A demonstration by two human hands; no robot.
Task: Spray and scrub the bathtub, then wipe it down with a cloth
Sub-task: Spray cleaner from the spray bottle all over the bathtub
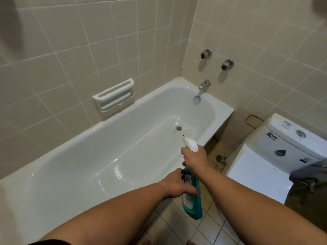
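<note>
A white bathtub fills the left and middle of the head view, its drain near the far end. A teal spray bottle with a white trigger head hangs over the tub's near rim, nozzle aimed at the drain end. My right hand grips the bottle's neck just under the trigger head. My left hand holds the bottle's body from the left, fingers laid across its label. No cloth or scrubber is in view.
A metal spout and two wall taps sit at the tub's far end. A white soap holder is set in the tiled wall. A toilet cistern stands at the right. A floor drain lies between tub and toilet.
</note>
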